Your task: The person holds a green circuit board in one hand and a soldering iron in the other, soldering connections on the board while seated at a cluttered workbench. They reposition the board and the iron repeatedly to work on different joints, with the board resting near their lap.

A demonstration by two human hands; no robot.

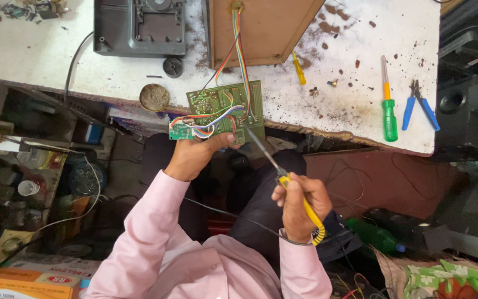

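Observation:
My left hand [195, 154] grips the near edge of a green circuit board [225, 105], held at the front edge of the white workbench [360, 105]. A smaller green board [181, 131] hangs off it on coloured wires. A rainbow ribbon cable [241, 50] runs from the board up to a wooden panel [264, 27]. My right hand [300, 202] holds a yellow-handled soldering iron [300, 199], its metal tip pointing up at the board's lower right corner.
On the bench lie a green screwdriver [388, 111], blue-handled pliers [420, 105], a small yellow screwdriver [299, 69], a round tin [154, 97] and a grey device casing [139, 27]. Cluttered shelves stand at the left, a black speaker [466, 105] at the right.

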